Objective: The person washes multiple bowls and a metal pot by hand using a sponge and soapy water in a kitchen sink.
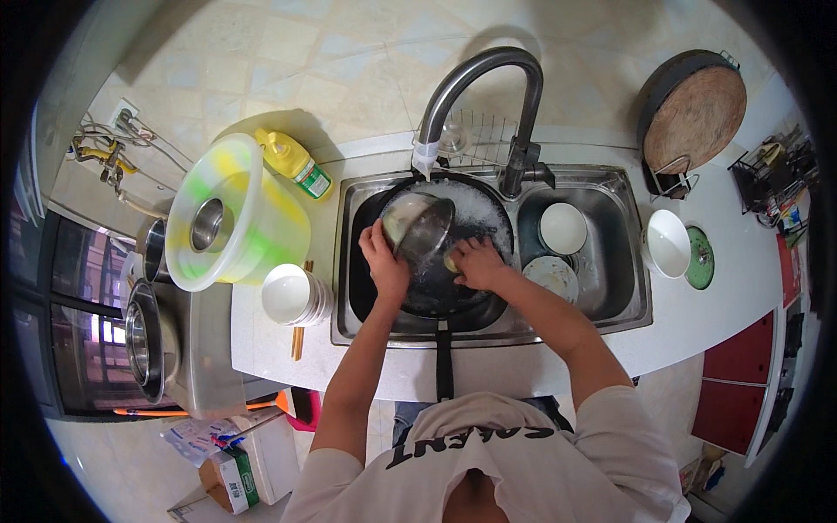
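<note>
A black frying pan (444,287) holding sudsy water rests across the left basin of the steel sink (644,287), its handle pointing toward me. My left hand (384,261) grips a metal bowl (428,229) by its left side and tilts it over the pan. To the right of the bowl, my right hand (478,263) is closed on a yellowish sponge, mostly hidden by the fingers. Above the pan arches the dark faucet (484,55), with a whitish piece at its spout. In the right basin lie a white bowl (563,228) and a soiled plate (551,278).
Left of the sink are stacked white bowls (288,294), wooden chopsticks (298,343), a yellow detergent bottle (297,167) and a large plastic tub (281,222). On the right stand a white bowl (667,243), a green lid (701,258) and a round wooden board (696,118). A wire rack (490,137) sits behind the faucet.
</note>
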The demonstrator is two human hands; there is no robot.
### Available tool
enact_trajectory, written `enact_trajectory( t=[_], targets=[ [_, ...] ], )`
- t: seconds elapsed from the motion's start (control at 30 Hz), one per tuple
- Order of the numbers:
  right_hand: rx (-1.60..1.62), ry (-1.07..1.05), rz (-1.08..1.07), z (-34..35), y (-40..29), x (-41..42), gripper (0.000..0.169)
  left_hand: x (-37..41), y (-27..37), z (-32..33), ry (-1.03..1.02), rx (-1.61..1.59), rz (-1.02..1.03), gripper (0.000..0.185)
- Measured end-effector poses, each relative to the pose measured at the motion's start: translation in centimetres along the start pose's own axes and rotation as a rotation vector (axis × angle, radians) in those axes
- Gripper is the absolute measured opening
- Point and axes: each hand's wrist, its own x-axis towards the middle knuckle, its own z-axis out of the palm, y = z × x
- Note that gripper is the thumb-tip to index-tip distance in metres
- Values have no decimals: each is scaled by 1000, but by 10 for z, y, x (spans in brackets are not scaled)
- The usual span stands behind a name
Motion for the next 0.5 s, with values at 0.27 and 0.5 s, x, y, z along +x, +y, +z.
enact_trajectory(
  t=[0.27, 0.5],
  targets=[
    [-303, -73, 10, 34, 2, 7, 51, -12, -18, 31, -140, -704, -848, 59],
    [462, 205, 197, 3, -2, -11, 43, -17, -21, 64, -228, -1153, -1098, 41]
  ],
)
